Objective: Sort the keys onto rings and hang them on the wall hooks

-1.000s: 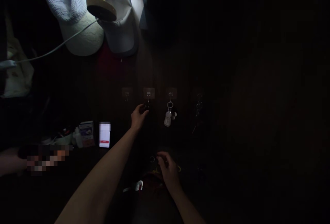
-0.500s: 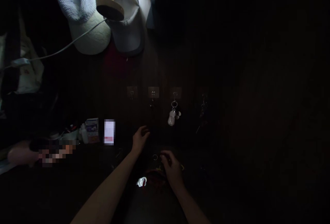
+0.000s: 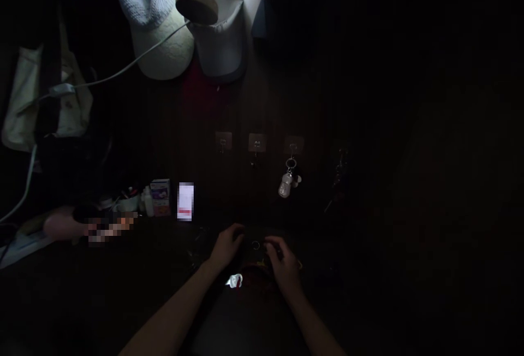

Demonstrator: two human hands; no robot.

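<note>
My left hand is low in front of the dark wall, fingers loosely bent and thumb apart, with nothing visible in it. Facing it, my right hand has its thumb and fingers curled toward each other; what they hold, if anything, is lost in the dark. Between the two hands, close to my right fingertips, shows a thin metal ring. Dim yellow and red bits lie just below it. A bright whitish object with a red part is nearer to me, by my left wrist.
Small wall hooks run in a row; a keychain with a pale charm hangs from one. Caps and a lamp are above. At left stand a lit phone, a small box and a cloth bag.
My left hand has come down from near the hooks to beside the ring. My right hand keeps its curled pose near the ring. The whole view has shifted slightly.
</note>
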